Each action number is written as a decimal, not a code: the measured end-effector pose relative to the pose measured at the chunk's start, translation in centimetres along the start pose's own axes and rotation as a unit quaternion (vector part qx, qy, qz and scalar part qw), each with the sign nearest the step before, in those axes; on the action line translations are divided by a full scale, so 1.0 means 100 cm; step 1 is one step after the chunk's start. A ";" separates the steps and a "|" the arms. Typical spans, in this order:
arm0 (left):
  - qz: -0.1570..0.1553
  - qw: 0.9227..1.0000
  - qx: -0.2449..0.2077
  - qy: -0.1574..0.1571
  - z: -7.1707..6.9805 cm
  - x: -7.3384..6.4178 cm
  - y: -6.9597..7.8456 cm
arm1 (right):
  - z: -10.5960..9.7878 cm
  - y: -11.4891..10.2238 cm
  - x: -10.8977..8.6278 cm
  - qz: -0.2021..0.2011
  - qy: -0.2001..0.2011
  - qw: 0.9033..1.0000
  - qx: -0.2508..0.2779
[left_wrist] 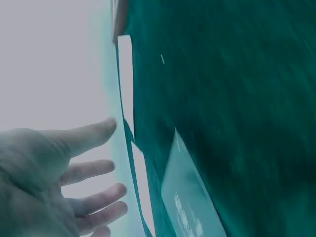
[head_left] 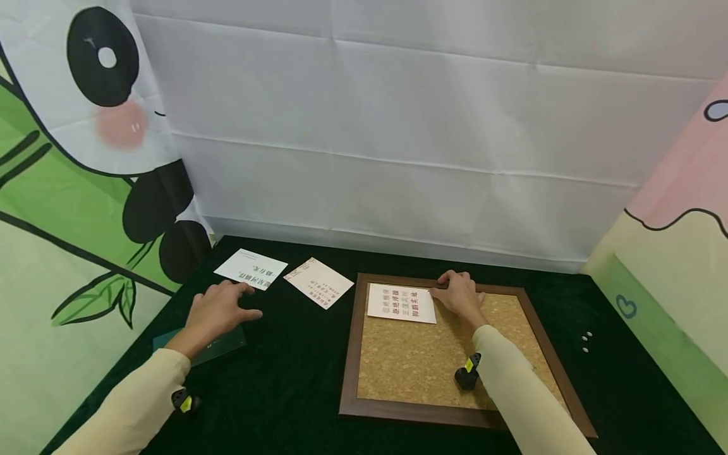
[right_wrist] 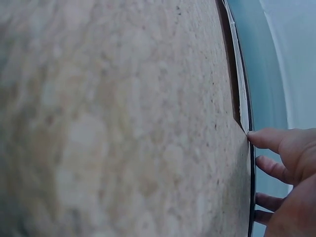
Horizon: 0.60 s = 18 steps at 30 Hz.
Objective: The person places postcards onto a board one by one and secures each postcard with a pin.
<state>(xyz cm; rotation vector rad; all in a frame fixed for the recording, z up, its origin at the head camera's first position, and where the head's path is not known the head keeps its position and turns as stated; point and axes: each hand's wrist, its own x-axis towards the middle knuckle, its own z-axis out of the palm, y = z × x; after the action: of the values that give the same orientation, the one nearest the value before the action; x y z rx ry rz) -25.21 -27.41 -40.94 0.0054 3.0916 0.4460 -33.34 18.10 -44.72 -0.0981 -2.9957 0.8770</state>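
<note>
With twelve o'clock taken as away from the person, a printed card (head_left: 401, 309) is laid at the ten-to-eleven o'clock part of the corkboard (head_left: 409, 366), inside its wooden frame (head_left: 421, 412), on the dark green counter (head_left: 273, 392). It can be judged very light, thin and fairly stiff, though easily bent or creased at a corner; it is likely to be slid rather than lifted if pushed from one side. It is best taken by its edges, with the printed face kept clear, or steadied by light pressure near a corner.

The right hand (head_left: 462, 297) is set at the board's twelve o'clock, its forearm brought in from five. Its grip is spread, with the thumb tip set at the card's two o'clock corner and the other fingertips rested near the frame; no closing round the card is seen, and how firmly it is pressed cannot be told.

The left hand (head_left: 218, 311) is held palm down, its forearm brought in from seven to eight o'clock. Its grip is loose and parted, with nothing held, near the seven o'clock side of a white card (head_left: 241, 262). A pinkish card (head_left: 318, 284) is placed at that card's four o'clock.
</note>
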 end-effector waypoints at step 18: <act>-0.018 0.996 0.026 -0.083 -0.003 0.005 -0.047 | 0.001 0.002 0.002 -0.004 0.011 1.000 0.000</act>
<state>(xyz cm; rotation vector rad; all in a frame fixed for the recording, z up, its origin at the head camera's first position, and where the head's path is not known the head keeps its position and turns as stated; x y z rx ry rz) -25.76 -32.03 -42.03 -0.0105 2.9335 0.3462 -33.54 18.23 -44.94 -0.0945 -2.9739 0.8695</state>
